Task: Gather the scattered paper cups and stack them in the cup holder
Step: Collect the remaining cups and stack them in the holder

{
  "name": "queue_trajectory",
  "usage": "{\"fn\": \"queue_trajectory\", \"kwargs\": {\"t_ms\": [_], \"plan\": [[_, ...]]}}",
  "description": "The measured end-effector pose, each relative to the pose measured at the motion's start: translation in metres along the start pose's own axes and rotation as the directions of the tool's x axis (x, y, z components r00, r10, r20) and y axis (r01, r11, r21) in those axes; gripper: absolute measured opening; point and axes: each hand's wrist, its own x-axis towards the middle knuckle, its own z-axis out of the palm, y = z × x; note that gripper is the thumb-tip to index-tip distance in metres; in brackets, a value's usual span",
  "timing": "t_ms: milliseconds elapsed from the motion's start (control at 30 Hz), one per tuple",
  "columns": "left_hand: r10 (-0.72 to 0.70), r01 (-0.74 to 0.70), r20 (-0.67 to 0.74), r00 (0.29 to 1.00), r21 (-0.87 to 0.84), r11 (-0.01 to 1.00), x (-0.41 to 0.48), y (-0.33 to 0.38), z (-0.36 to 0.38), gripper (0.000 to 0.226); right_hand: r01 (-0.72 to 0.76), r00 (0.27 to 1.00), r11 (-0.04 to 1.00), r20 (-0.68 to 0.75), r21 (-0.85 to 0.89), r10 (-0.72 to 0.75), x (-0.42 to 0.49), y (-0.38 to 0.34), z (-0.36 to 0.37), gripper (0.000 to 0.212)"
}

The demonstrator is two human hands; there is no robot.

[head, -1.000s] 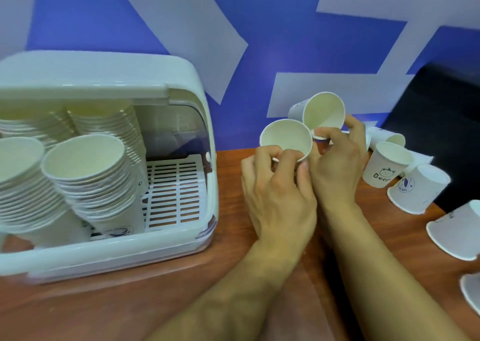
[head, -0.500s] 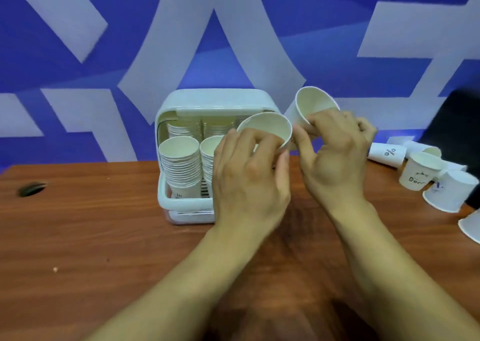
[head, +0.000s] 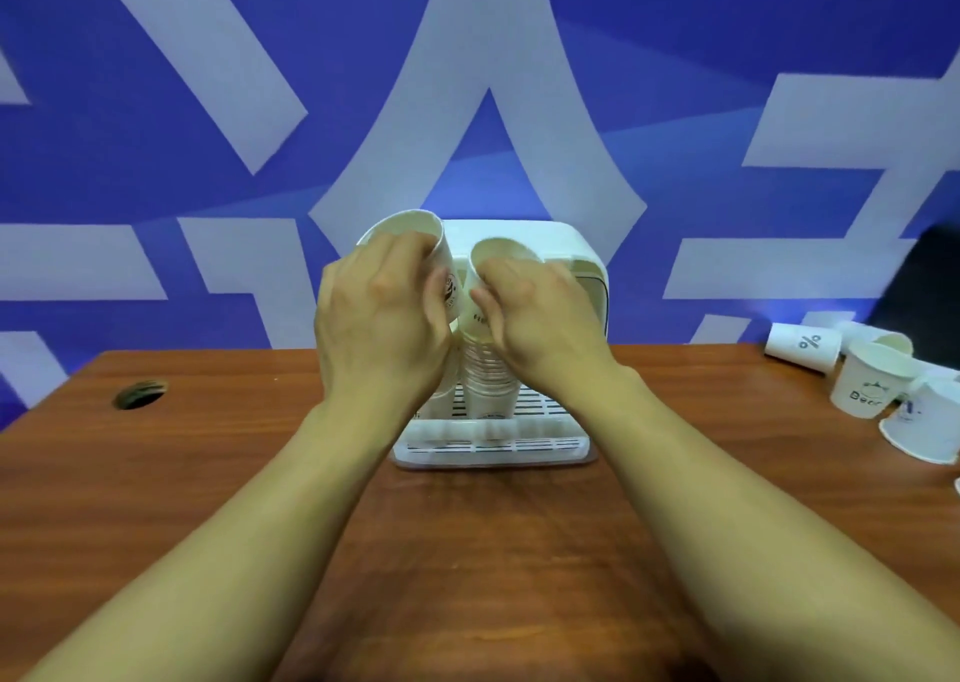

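White paper cup (head: 410, 234), tilted, gripped in left hand (head: 379, 317) above white plastic cup holder (head: 587, 265). Right hand (head: 540, 312) curls round second paper cup (head: 498, 252) atop nested cup stack (head: 488, 374). Best lowered straight, mouths aligned, lightly. Loose cup (head: 802, 346) at right reads "%"; its neighbour (head: 867, 385) "Be…", remainder blurred.

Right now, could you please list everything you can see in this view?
cup holder: one, white, mid-table, behind the hands.
stacked cups: one visible stack, white, inside the holder.
left cup: one, white, above the holder.
right cup: one, white, over the stack.
loose cups: at least four, white, table's right end.
table: one, brown wood, foreground.
hole: one, dark, table's left.
wall: blue with white shapes, behind.
dark object: one, black, far right.
left hand: grip on left cup.
right hand: grip on right cup.
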Motion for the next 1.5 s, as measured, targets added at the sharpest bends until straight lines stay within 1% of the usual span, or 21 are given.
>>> {"fn": "queue_trajectory", "kwargs": {"t_ms": [200,267,367,467,667,733,800,867,933,1000,1033,1100,1167,1267,1367,1500], "plan": [[-0.011,0.007,0.071,0.997,0.066,0.998,0.000,-0.010,0.012,0.006,0.011,0.974,0.999,0.227,-0.052,0.001,-0.010,0.011,0.031,0.022],[-0.015,0.008,0.097,0.995,0.076,0.997,-0.001,-0.014,0.017,0.007,0.022,0.965,0.998,0.261,-0.065,-0.004,-0.017,0.013,0.039,0.026],[-0.023,0.009,0.149,0.989,0.093,0.996,-0.003,-0.019,0.023,0.011,0.023,0.968,0.995,0.252,-0.098,0.003,-0.022,0.012,0.048,0.033],[-0.003,-0.019,0.214,0.977,0.098,0.995,-0.006,-0.023,0.029,0.014,0.026,0.967,0.990,0.253,-0.139,0.010,-0.022,0.013,0.052,0.039],[0.037,-0.092,0.385,0.922,0.125,0.988,-0.019,-0.033,0.047,0.015,0.030,0.967,0.986,0.253,-0.166,0.013,-0.023,0.014,0.050,0.033],[0.041,-0.098,0.407,0.913,0.119,0.988,-0.024,-0.036,0.052,0.017,0.026,0.970,0.987,0.243,-0.160,0.014,-0.025,0.014,0.049,0.029],[0.063,-0.113,0.398,0.915,0.101,0.988,-0.029,-0.037,0.054,0.025,0.016,0.972,0.988,0.236,-0.157,0.022,-0.027,0.014,0.048,0.029],[0.083,-0.128,0.388,0.918,0.092,0.988,-0.030,-0.038,0.056,0.027,0.007,0.971,0.987,0.238,-0.163,0.032,-0.028,0.013,0.048,0.030],[0.070,-0.123,0.412,0.909,0.104,0.987,-0.030,-0.039,0.057,0.025,0.002,0.965,0.984,0.257,-0.176,0.044,-0.027,0.012,0.047,0.029],[0.042,-0.107,0.435,0.899,0.126,0.986,-0.030,-0.039,0.057,0.015,0.002,0.962,0.984,0.271,-0.177,0.047,-0.026,0.010,0.045,0.029],[0.033,-0.096,0.426,0.904,0.128,0.987,-0.032,-0.039,0.058,0.009,0.001,0.962,0.985,0.268,-0.172,0.046,-0.027,0.009,0.044,0.030],[0.019,-0.061,0.371,0.928,0.102,0.993,-0.036,-0.034,0.056,0.020,-0.012,0.973,0.990,0.228,-0.143,0.045,-0.030,0.006,0.038,0.031],[0.039,-0.057,0.290,0.956,0.051,0.997,-0.039,-0.022,0.053,0.026,-0.047,0.988,0.995,0.144,-0.091,0.060,-0.033,0.001,0.028,0.029],[0.065,-0.051,0.220,0.973,-0.067,0.996,-0.040,0.003,0.052,0.031,-0.121,0.992,0.991,0.012,-0.058,0.122,-0.044,-0.003,0.002,0.028],[0.149,-0.104,0.202,0.968,-0.214,0.971,-0.044,0.036,0.057,0.030,-0.214,0.975,0.975,-0.069,-0.059,0.210,-0.068,0.003,-0.032,0.024],[0.243,-0.139,0.225,0.943,-0.399,0.906,-0.060,0.098,0.071,0.027,-0.348,0.935,0.927,-0.120,-0.142,0.333,-0.113,0.024,-0.085,0.023]]}}
